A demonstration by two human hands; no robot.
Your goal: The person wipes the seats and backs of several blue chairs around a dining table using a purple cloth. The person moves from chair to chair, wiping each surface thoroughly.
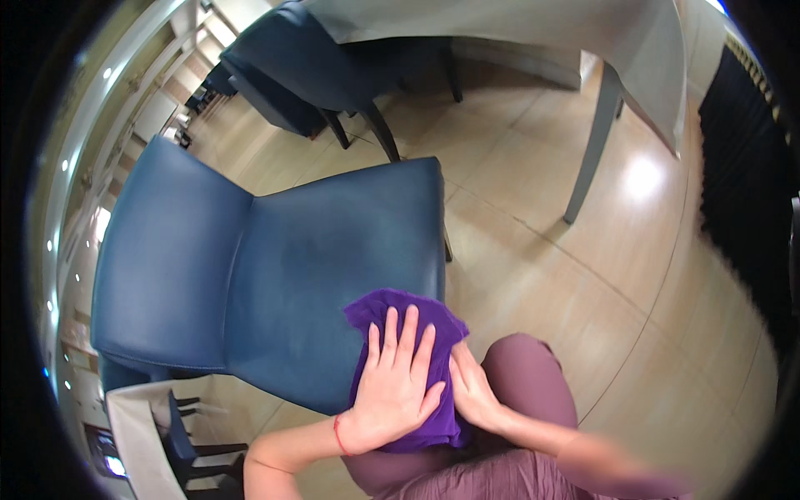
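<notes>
A purple cloth (406, 306) lies over the near front corner of the blue leather-look chair seat (325, 244) and hangs down towards my lap. Flat on top of the cloth is my left hand (394, 387), its fingers spread and a thin red string around the wrist. My right hand (472, 384) touches the cloth's right edge beside the seat corner, fingers extended close together; its fingertips are partly covered by the cloth. The chair's backrest (169, 256) rises at the left.
A cloth-covered table (644, 62) with a grey leg (594, 144) stands at the upper right. Another dark blue chair (300, 62) is by it. Black pleated fabric (744, 156) hangs at the right. My bent knee (525, 369) is near the chair on the tiled floor (600, 294).
</notes>
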